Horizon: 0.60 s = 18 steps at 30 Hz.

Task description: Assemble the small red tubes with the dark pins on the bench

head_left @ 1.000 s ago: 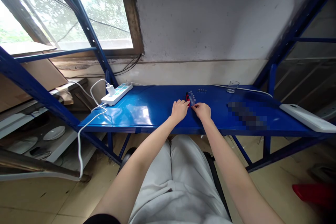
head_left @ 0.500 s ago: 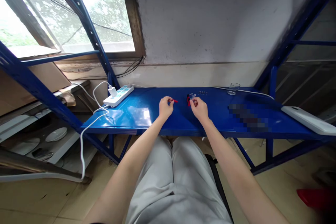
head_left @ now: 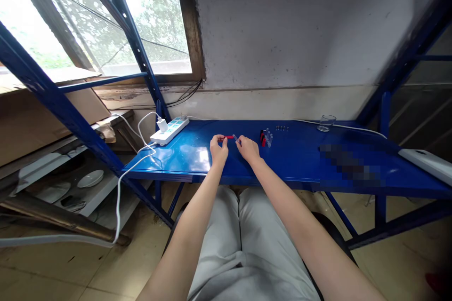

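My left hand (head_left: 219, 149) pinches a thin red stick-like piece (head_left: 229, 137), which points to the right. Just beside it, my right hand (head_left: 248, 149) has its fingers closed on a small clear piece (head_left: 236, 137). The two pieces meet end to end or nearly so; I cannot tell whether they are joined. Right of my hands, several short red and black pieces (head_left: 263, 141) lie on the blue table (head_left: 296, 160). Small clear pieces (head_left: 270, 138) lie against them. Behind these sits a row of tiny shiny bits (head_left: 281, 128).
A white power strip (head_left: 170, 130) with a plug and cable lies at the table's left end. A clear glass (head_left: 326, 123) stands at the back right. Near the right edge are a blurred-out dark item (head_left: 349, 164) and a white flat object (head_left: 427, 163).
My right hand has moved left from the group of red, black and clear pieces, bringing a clear piece to the red one in my left hand. The view has shifted slightly.
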Each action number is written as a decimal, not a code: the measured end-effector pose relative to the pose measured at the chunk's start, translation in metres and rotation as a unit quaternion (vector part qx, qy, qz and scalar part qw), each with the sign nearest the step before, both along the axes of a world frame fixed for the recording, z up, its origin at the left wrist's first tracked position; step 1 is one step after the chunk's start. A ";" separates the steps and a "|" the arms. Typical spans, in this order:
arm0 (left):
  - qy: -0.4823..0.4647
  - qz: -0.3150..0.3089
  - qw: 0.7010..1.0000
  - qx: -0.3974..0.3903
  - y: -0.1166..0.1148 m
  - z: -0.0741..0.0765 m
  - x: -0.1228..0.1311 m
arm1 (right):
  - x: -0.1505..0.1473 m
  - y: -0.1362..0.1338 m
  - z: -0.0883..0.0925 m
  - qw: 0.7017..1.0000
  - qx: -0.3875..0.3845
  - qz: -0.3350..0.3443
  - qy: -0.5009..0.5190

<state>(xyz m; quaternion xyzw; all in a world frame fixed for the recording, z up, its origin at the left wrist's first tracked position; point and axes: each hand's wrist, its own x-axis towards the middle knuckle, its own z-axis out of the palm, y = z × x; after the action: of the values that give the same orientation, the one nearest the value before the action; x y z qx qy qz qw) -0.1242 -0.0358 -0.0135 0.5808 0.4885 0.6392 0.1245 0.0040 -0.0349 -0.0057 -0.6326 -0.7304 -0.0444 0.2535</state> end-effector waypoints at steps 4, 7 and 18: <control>0.018 0.007 1.000 -0.006 0.000 0.000 0.001 | 0.001 -0.004 0.002 0.999 -0.022 0.001 -0.027; 0.015 0.012 1.000 -0.007 0.000 -0.001 0.000 | -0.001 -0.006 0.004 0.999 -0.031 -0.001 -0.035; 0.039 0.007 0.999 -0.001 0.001 -0.001 0.001 | -0.001 -0.006 0.001 0.997 -0.039 0.005 -0.064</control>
<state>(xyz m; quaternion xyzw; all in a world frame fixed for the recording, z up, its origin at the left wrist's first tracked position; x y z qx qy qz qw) -0.1227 -0.0348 -0.0141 0.6018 0.4979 0.6161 0.1014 0.0033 -0.0411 -0.0045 -0.6344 -0.7494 -0.0553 0.1817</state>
